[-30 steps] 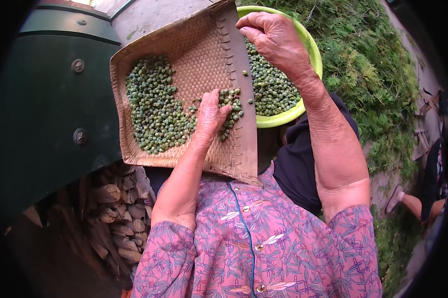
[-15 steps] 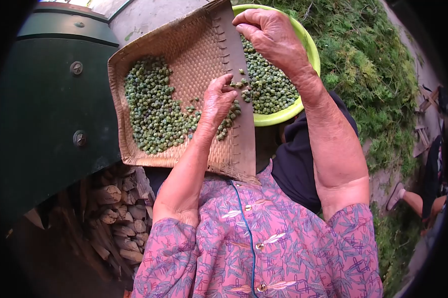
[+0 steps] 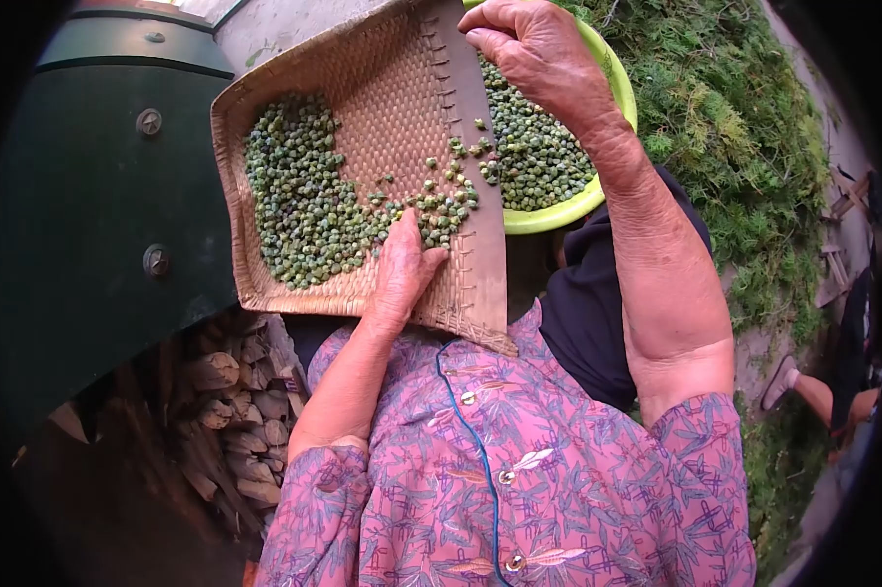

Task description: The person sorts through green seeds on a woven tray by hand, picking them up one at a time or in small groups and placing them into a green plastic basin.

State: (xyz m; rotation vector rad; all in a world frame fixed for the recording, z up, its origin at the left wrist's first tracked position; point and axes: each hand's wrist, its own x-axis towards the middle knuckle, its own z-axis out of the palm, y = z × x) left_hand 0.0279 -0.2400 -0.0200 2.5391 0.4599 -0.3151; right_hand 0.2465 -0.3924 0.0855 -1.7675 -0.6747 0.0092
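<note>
A woven tray with a flat strip along its right edge lies above my lap. Small green berries fill its left side, and a trail of them runs right onto the strip. My left hand is low in the tray, its fingers apart and touching the lower edge of this trail. Beyond the strip, a yellow-green basin holds more green berries. My right hand is over the basin's near part, thumb and forefinger curled close together at the strip's top; whatever they hold is too small to make out.
A dark green metal object stands at the left. Split firewood is stacked below it. Cut green branches cover the ground at the right. Another person's leg shows at the far right edge.
My left hand has moved down and left from the strip into the berry trail. Loose berries near the strip have shifted. My right hand has risen slightly.
</note>
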